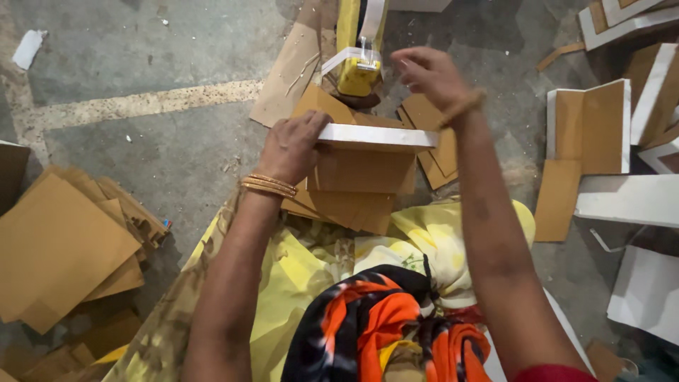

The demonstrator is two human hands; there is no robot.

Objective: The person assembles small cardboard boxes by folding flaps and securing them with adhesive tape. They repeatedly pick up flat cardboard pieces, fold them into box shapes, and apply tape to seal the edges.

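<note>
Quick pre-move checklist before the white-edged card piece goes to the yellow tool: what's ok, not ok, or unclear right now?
1. Left hand grips the white-edged card piece at its left end: ok.
2. Right hand is on the piece: not ok; it is raised above it, near the yellow tool.
3. Piece held level: ok, its white edge runs nearly flat.
4. Tool's white strap part free of the fingers: cannot tell, they are very close.
5. Brown card stack lies under the piece: ok.
6. More cut sheets at the person's left: ok.
</note>
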